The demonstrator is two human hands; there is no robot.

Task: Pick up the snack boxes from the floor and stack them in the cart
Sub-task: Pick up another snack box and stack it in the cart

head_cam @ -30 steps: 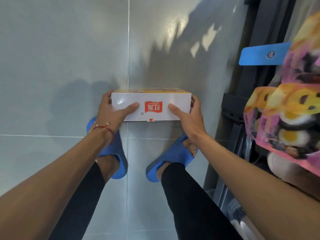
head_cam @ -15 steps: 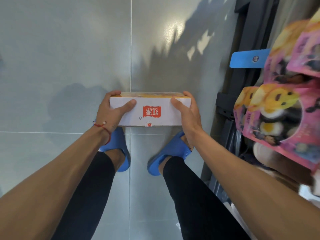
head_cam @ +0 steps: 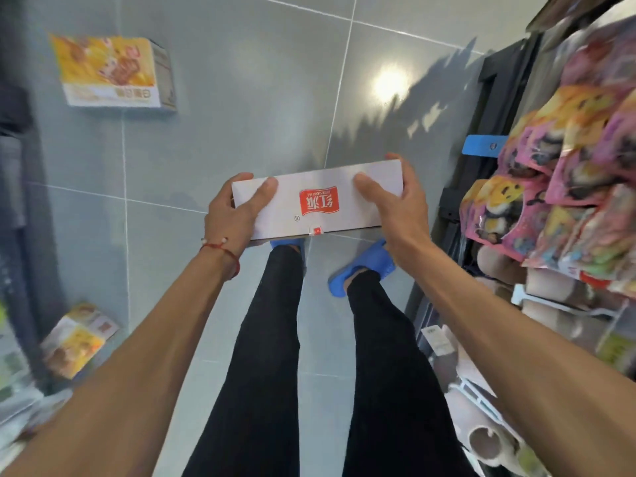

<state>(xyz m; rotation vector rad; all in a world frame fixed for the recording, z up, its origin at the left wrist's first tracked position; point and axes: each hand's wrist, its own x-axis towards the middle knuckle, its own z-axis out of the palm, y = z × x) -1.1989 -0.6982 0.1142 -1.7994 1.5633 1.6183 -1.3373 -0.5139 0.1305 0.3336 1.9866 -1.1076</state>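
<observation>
I hold a white snack box (head_cam: 320, 204) with a red logo in the air above my feet, its long white side facing me. My left hand (head_cam: 234, 211) grips its left end, thumb on the near face. My right hand (head_cam: 395, 201) grips its right end the same way. A second snack box (head_cam: 110, 72) with an orange picture lies flat on the grey floor at the upper left. A third box (head_cam: 75, 339) lies tilted at the lower left beside a dark edge. No cart is clearly seen.
A dark shelf unit (head_cam: 488, 108) runs along the right with hanging pink and yellow snack bags (head_cam: 557, 187) and a blue tag (head_cam: 481, 145). A dark blurred structure (head_cam: 17, 201) lines the left edge. My legs and blue slippers (head_cam: 364, 266) stand on the tiled floor.
The box has risen from near the floor and tilted slightly. The view has pulled back and swung left, bringing two more boxes on the floor into sight.
</observation>
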